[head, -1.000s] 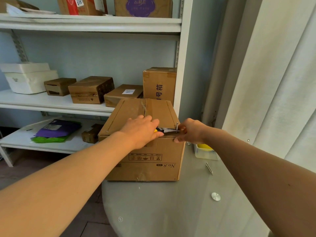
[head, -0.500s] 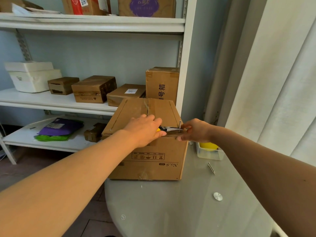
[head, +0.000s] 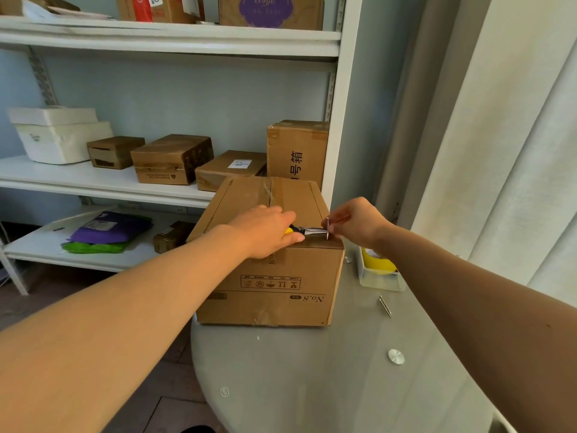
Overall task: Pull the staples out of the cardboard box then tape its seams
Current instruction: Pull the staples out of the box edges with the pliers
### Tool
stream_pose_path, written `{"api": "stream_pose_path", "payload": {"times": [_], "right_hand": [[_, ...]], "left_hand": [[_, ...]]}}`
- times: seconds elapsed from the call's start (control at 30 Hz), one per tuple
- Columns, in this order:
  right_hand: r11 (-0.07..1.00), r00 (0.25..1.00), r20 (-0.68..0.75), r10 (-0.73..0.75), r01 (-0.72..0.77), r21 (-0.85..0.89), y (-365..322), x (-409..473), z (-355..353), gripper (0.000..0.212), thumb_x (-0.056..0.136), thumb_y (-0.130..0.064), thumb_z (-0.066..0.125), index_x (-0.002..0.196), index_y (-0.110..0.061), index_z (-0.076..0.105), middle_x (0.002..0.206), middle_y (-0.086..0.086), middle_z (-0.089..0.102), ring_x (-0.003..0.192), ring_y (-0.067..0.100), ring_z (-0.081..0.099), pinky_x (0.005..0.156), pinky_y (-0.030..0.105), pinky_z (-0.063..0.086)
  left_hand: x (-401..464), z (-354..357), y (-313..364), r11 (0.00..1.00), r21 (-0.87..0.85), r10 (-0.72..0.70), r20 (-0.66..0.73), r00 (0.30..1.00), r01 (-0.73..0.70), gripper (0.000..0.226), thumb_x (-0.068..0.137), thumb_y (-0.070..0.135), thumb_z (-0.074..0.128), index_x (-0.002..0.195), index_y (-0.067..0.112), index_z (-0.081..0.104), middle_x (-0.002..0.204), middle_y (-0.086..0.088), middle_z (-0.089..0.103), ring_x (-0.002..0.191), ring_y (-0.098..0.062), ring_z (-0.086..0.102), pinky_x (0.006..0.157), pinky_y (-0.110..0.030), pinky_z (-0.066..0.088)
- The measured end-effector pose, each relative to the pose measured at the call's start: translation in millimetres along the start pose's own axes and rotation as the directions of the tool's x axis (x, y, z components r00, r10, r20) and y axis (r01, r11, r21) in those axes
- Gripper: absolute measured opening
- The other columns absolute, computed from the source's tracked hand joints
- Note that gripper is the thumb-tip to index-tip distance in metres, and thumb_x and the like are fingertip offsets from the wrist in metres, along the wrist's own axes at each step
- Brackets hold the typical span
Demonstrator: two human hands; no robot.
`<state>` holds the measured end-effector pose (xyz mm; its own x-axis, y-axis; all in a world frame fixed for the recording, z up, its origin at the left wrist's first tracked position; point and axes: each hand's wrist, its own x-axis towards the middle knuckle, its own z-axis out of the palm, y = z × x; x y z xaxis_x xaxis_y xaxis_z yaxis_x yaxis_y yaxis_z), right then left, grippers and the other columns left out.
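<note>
Cardboard box point(head: 274, 276) sits centre frame on the table point(head: 312, 385). Left hand point(head: 265, 229) grips pliers point(head: 307, 231); right hand point(head: 356, 223) pinches a nail point(head: 327, 228). Clear tub point(head: 379, 276) at right holds something yellow; a loose nail point(head: 385, 306) lies below it.

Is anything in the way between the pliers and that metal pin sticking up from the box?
Nothing visible is. The left hand holds yellow-handled pliers whose tips already reach the upright metal staple at the brown cardboard box's near right top corner. The right hand pinches the staple's top from the other side.

White shelving point(head: 168, 45) against pale blue wall point(head: 187, 101), cream curtain point(head: 515, 151) alongside.
</note>
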<state>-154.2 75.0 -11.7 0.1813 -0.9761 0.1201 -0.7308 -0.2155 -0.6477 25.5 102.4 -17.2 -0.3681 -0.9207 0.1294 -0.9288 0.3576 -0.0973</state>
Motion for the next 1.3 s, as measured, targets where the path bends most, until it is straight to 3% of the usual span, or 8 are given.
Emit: {"api": "stream_pose_path", "payload": {"times": [0.1,0.3,0.57,0.73,0.9,1.1,1.23,1.3], "right_hand": [[0.998,0.999,-0.034,0.025,-0.023,0.051,1,0,1,0.023,0.090,-0.008,0.062,0.111,-0.003,0.068,0.106,0.011,0.068,0.091,0.019,0.059,0.080,0.027,0.047],[0.997,0.999,-0.039,0.032,-0.029,0.073,2,2,2,0.021,0.089,-0.011,0.064,0.108,-0.003,0.069,0.102,0.011,0.067,0.089,0.020,0.059,0.084,0.031,0.051],[0.995,0.998,-0.052,0.034,-0.029,0.092,4,2,3,0.021,0.089,-0.011,0.064,0.108,-0.004,0.069,0.103,0.008,0.066,0.090,0.019,0.061,0.081,0.029,0.051],[0.996,0.997,-0.075,0.032,-0.026,0.086,3,4,4,0.019,0.089,-0.014,0.064,0.103,-0.003,0.069,0.093,0.006,0.063,0.087,0.019,0.060,0.081,0.031,0.052],[0.955,0.985,-0.128,0.116,-0.075,0.285,4,7,2,0.007,0.091,-0.013,0.062,0.093,-0.006,0.064,0.095,0.012,0.068,0.073,0.017,0.065,0.056,0.020,0.052],[0.965,0.944,-0.291,0.156,-0.083,0.248,15,10,-1,0.014,0.092,-0.018,0.063,0.095,-0.005,0.065,0.080,0.006,0.066,0.065,0.016,0.065,0.074,0.035,0.059],[0.971,0.940,-0.279,0.197,-0.147,0.190,30,9,-8,0.010,0.092,-0.019,0.063,0.093,-0.009,0.063,0.083,0.005,0.062,0.069,0.018,0.064,0.069,0.031,0.057],[0.965,0.936,-0.270,0.226,-0.176,0.196,37,9,-9,0.011,0.092,-0.018,0.062,0.092,-0.008,0.064,0.083,0.007,0.064,0.076,0.022,0.067,0.074,0.035,0.059]], "left_hand": [[0,0,-1,1.000,-0.010,0.004,-0.012,1.000,-0.004,0.043,0.096,0.053,0.033,0.118,0.019,0.047,0.103,-0.001,0.050,0.104,-0.021,0.050,0.080,-0.031,0.043],[-4,0,2,0.993,0.108,0.042,-0.017,0.999,-0.040,0.045,0.096,0.052,0.034,0.124,0.018,0.044,0.117,-0.005,0.051,0.110,-0.022,0.048,0.083,-0.034,0.043],[0,-3,2,1.000,0.026,0.014,-0.005,1.000,-0.014,0.041,0.098,0.050,0.033,0.116,0.016,0.047,0.098,-0.002,0.049,0.102,-0.022,0.052,0.078,-0.031,0.042],[-1,-2,2,0.998,0.059,0.018,0.009,1.000,-0.018,0.044,0.097,0.051,0.033,0.120,0.016,0.046,0.112,-0.006,0.053,0.107,-0.022,0.050,0.082,-0.032,0.044],[-1,-1,1,0.999,0.047,-0.002,-0.034,0.999,0.004,0.048,0.095,0.054,0.033,0.121,0.016,0.045,0.115,-0.006,0.053,0.107,-0.022,0.050,0.081,-0.030,0.042],[-3,5,14,0.997,0.064,-0.041,-0.058,0.997,0.045,0.055,0.085,0.055,0.055,0.121,0.015,0.043,0.119,-0.006,0.055,0.110,-0.022,0.051,0.089,-0.037,0.046],[3,7,31,0.992,0.101,-0.057,-0.121,0.991,0.070,0.046,0.088,0.048,0.057,0.116,0.014,0.044,0.112,-0.009,0.062,0.106,-0.026,0.056,0.085,-0.038,0.049],[10,6,42,0.987,0.130,-0.078,-0.114,0.990,0.093,0.047,0.089,0.048,0.056,0.118,0.013,0.044,0.112,-0.010,0.062,0.106,-0.027,0.055,0.082,-0.037,0.049]]}}
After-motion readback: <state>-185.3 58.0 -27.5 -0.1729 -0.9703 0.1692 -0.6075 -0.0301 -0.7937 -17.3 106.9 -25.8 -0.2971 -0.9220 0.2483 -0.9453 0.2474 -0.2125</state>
